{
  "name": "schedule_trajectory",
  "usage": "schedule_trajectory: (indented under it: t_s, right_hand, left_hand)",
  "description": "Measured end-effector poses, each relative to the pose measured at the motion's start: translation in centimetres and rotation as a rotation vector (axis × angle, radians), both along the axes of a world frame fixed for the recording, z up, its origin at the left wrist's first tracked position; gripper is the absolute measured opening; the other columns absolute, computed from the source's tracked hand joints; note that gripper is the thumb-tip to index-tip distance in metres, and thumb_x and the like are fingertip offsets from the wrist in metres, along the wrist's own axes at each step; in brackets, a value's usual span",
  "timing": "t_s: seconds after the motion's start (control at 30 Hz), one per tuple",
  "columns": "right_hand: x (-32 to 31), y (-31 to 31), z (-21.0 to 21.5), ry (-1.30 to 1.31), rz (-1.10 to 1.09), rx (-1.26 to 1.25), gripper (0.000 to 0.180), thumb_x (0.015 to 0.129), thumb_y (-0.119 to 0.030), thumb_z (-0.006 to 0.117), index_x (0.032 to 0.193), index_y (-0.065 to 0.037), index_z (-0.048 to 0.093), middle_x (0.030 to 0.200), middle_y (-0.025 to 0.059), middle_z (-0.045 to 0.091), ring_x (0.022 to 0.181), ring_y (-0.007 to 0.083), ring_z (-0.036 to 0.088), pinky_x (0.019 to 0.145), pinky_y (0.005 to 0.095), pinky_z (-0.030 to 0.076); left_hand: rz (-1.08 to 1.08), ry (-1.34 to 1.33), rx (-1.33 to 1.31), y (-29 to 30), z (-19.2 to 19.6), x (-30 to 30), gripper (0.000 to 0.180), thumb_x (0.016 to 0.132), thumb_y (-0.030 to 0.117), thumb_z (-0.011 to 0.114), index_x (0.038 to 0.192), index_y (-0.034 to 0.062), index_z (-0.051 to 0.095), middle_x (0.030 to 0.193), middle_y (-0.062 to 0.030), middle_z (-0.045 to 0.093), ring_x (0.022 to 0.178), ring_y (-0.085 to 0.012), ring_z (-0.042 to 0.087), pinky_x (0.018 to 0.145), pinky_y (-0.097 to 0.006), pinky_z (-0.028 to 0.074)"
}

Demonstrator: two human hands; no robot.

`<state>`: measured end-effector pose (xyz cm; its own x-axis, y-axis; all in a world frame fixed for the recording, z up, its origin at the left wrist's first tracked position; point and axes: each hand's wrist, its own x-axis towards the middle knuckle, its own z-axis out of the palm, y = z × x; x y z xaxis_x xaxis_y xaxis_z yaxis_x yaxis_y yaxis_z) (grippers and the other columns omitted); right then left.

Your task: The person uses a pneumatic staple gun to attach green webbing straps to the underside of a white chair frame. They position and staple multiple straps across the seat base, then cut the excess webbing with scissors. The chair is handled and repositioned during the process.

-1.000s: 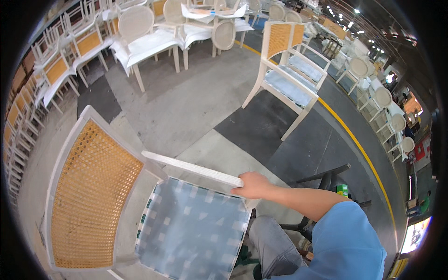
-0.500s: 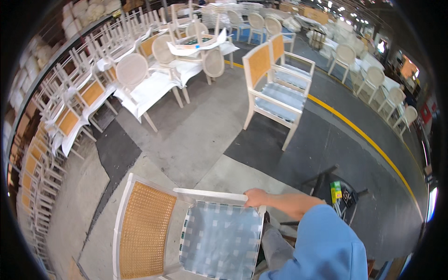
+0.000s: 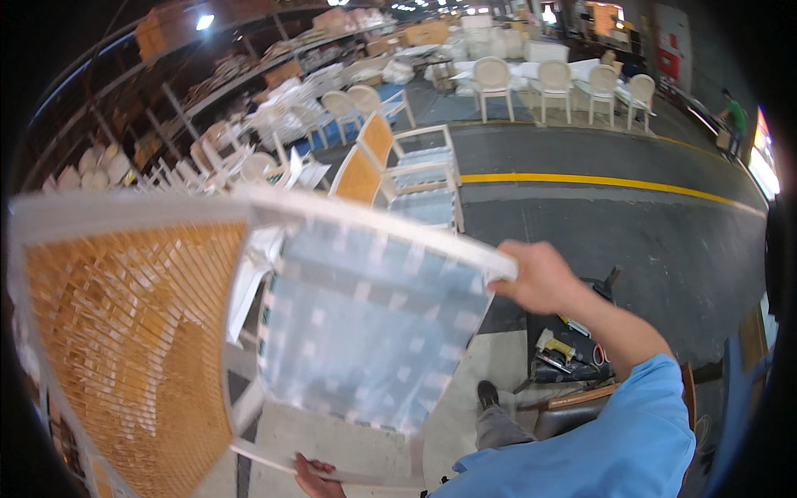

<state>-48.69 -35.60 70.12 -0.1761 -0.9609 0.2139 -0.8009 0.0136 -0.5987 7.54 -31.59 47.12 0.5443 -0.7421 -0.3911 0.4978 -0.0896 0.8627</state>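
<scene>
I have a pale wooden armchair raised close in front of me. Its cane back is on the left, and a blue sheet over woven white webbing forms the seat. My right hand is closed round the front end of the far armrest. At the lower edge, my left hand grips the near armrest, fingers wrapped over the rail. Slight motion blur runs through the chair.
Beyond it stand two similar cane-back armchairs. A dark stool below my right forearm carries a yellow staple gun and red-handled scissors. Round-back chairs line the back. At far right is a person in green.
The armchair has come up off the floor toward me, with my right hand still on its armrest. My left hand has come into view on the near armrest. The view has swung to the right.
</scene>
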Motion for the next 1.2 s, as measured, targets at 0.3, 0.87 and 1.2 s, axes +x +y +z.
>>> schedule_trajectory:
  t_s: [0.3,0.87,1.2]
  right_hand:
    - [-14.9,4.0,20.1,0.049,-0.424,-0.499,0.036,0.087,-0.013,0.081,0.119,0.000,0.070,0.096,0.0165,0.073,0.089,0.0239,0.069,0.087,0.0384,0.054]
    - [-27.6,-5.9,19.2,0.808,-1.204,-0.125,0.085,0.103,-0.047,0.072,0.167,-0.006,0.035,0.152,0.0244,0.051,0.139,0.0342,0.056,0.115,0.0462,0.050]
    - [-40.8,-21.8,11.2,0.751,-1.285,0.124,0.070,0.084,-0.004,0.079,0.150,0.002,0.054,0.130,0.0212,0.059,0.122,0.0346,0.060,0.109,0.0407,0.046]
  left_hand:
    - [-0.387,0.109,-0.519,-26.7,18.9,-27.1,0.025,0.107,0.037,0.061,0.116,0.0134,0.059,0.079,-0.0021,0.053,0.068,-0.0173,0.051,0.069,-0.036,0.045]
    - [-0.933,0.730,0.246,-57.9,4.8,-63.4,0.014,0.094,0.021,0.070,0.095,0.0129,0.059,0.073,-0.0079,0.059,0.067,-0.0283,0.058,0.069,-0.046,0.054]
    - [-1.080,0.603,0.548,-68.9,-8.4,-81.1,0.020,0.097,0.025,0.074,0.101,0.0145,0.058,0.074,-0.0076,0.059,0.067,-0.0261,0.059,0.064,-0.042,0.053]
